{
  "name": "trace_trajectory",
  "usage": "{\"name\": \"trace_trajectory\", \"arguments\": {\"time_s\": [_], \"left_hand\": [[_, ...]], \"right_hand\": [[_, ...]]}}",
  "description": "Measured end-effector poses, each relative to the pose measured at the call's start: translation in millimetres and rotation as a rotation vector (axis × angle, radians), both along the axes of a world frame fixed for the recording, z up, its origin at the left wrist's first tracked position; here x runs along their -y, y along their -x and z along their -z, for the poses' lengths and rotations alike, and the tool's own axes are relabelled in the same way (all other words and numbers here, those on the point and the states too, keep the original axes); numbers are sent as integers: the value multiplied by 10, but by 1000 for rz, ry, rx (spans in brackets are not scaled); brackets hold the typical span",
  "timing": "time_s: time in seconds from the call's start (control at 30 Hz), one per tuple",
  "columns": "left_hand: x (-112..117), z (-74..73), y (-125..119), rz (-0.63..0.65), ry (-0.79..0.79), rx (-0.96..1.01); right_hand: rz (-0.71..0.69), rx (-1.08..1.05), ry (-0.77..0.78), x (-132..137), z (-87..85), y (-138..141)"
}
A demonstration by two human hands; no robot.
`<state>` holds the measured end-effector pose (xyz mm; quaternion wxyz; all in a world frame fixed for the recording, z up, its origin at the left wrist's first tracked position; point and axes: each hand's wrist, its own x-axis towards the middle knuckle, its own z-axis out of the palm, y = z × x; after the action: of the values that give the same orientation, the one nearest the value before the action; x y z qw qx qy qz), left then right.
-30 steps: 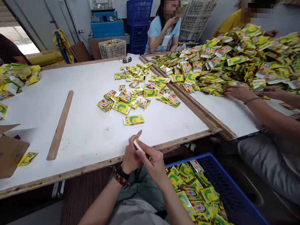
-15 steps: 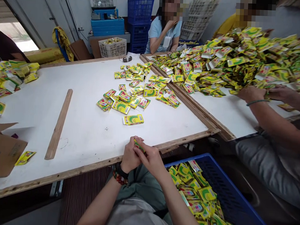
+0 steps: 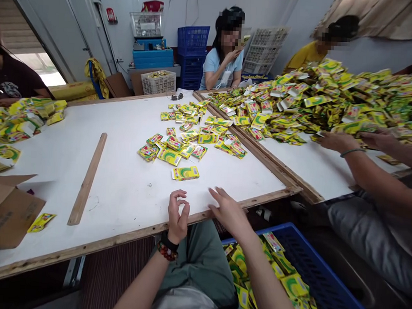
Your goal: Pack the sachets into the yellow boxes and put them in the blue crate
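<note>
Yellow packets (image 3: pixel 185 173) bear green swooshes; the plastic crate (image 3: pixel 310 264) is deep blue.

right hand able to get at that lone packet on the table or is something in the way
Probably yes: the right hand rests open at the edge, and the lone packet lies just ahead on the white table, with nothing between them.

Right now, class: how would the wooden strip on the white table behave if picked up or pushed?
The wooden strip looks stiff and light, being thin and narrow. Lying flat, it would probably slide when pushed, not roll.
</note>
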<state>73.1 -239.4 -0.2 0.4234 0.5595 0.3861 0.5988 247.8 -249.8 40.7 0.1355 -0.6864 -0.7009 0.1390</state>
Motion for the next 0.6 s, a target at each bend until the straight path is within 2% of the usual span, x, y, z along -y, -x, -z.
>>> {"name": "trace_trajectory", "arguments": {"time_s": [0.07,0.13,0.23,0.33,0.5,0.6], "left_hand": [[-10,18,-19,-128,-7,-30],[-18,37,-21,-252,6,-54],[-35,69,-9,-333,23,-66],[-62,90,-8,-309,45,-52],[-53,83,-34,-190,65,-142],[0,65,-8,-294,18,-167]], "right_hand": [[-126,-139,-19,-499,115,205],[-179,-190,-25,-945,199,399],[-253,-259,-34,-1296,255,581],[-313,-353,-62,-1219,275,617],[-339,-531,-95,-650,346,535],[-320,-566,-84,-377,401,542]]}}
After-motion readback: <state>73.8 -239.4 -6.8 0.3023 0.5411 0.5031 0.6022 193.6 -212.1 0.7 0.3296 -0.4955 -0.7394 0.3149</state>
